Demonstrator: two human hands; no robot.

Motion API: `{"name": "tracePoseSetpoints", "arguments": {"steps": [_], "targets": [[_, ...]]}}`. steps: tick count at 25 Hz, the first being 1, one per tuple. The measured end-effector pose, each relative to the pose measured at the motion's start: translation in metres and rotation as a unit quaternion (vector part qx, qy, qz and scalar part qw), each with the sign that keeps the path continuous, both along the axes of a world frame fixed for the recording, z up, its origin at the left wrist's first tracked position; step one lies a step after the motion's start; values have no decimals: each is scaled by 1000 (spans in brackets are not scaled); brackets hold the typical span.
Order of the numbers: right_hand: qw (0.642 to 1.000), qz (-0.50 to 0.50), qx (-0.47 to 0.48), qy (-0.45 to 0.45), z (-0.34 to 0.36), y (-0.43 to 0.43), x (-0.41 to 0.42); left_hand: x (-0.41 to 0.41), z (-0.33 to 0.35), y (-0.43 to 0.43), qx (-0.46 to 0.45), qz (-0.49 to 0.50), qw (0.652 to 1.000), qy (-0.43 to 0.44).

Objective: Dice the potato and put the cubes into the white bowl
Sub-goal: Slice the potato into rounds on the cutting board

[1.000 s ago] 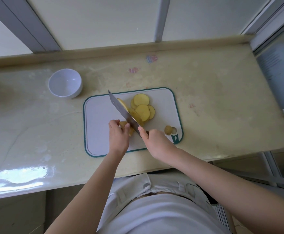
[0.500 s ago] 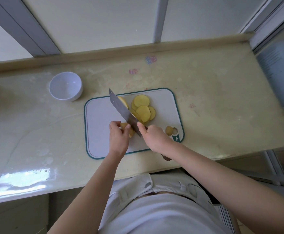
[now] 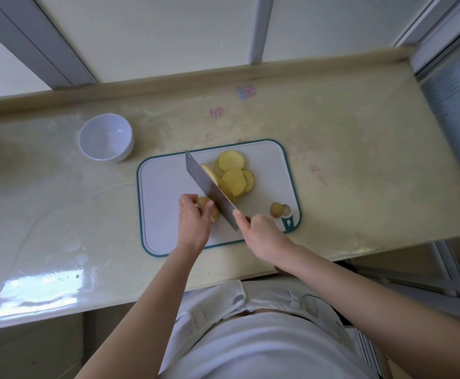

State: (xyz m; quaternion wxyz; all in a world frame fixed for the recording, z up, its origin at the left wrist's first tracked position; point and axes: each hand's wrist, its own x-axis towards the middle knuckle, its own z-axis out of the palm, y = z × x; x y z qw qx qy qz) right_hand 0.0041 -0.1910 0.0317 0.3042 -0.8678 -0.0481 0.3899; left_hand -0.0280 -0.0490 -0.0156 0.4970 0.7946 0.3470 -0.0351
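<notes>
Though the cleaver [image 3: 209, 187] has made another pass, the scene has barely changed: on the cutting board [image 3: 163, 209] the round slices [image 3: 233, 176] lie fanned at the blade's two o'clock, and the white bowl [image 3: 127, 149], at the board's ten o'clock, holds nothing. Dicing proper, I'd say, hasn't begun. The right hand [image 3: 264, 236] grips the handle, one fingertip on the blade; the left hand [image 3: 193, 222] pinches the potato stub [image 3: 205, 205] against the blade.
</notes>
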Motion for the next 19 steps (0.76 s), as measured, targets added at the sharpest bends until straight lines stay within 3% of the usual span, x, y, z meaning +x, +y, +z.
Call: {"name": "tracePoseSetpoints", "arguments": {"steps": [19], "targets": [[999, -12, 27, -14, -28, 16, 0, -3, -1, -1, -7, 0, 1000, -1]]}}
